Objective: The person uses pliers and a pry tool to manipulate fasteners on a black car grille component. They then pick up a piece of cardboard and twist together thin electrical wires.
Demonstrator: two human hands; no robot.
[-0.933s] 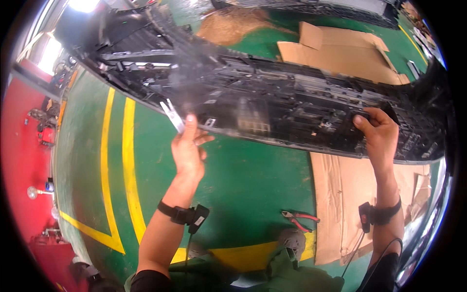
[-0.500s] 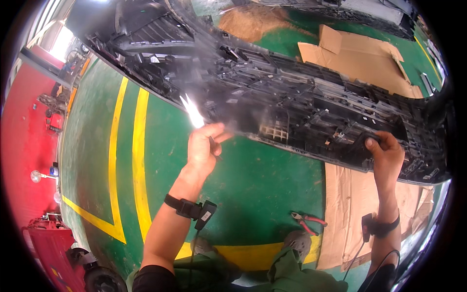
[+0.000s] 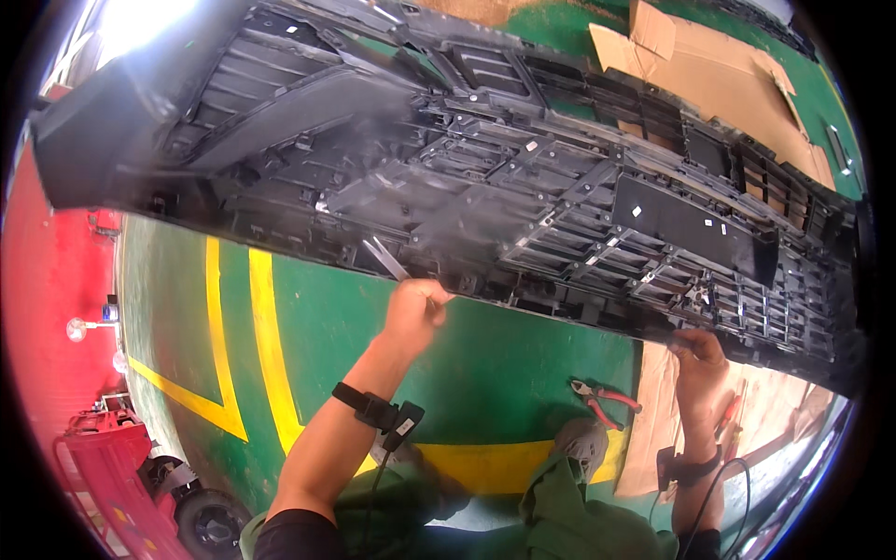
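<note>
A long black car bumper (image 3: 448, 201) stretches across the view, its ribbed grille inner side facing me. My left hand (image 3: 417, 315) is closed round a slim, shiny two-pronged metal tool (image 3: 385, 259). The prongs point up and left beside the bumper's near edge; the handle is hidden in my fist. Farther right, my right hand (image 3: 700, 366) pinches the bumper's near edge between thumb and fingers.
Red-handled pliers (image 3: 605, 401) lie on the green floor (image 3: 504, 383) near my shoe. Cardboard (image 3: 653, 411) lies under my right forearm, with a red-handled tool (image 3: 730, 413) on it. Another cardboard sheet (image 3: 719, 79) is beyond the bumper. Red equipment (image 3: 112, 476) stands at left.
The bumper has tilted, showing more of its inner side, and its left end has come nearer. My right hand has moved down and left along with its edge. My left hand has shifted slightly down and right.
</note>
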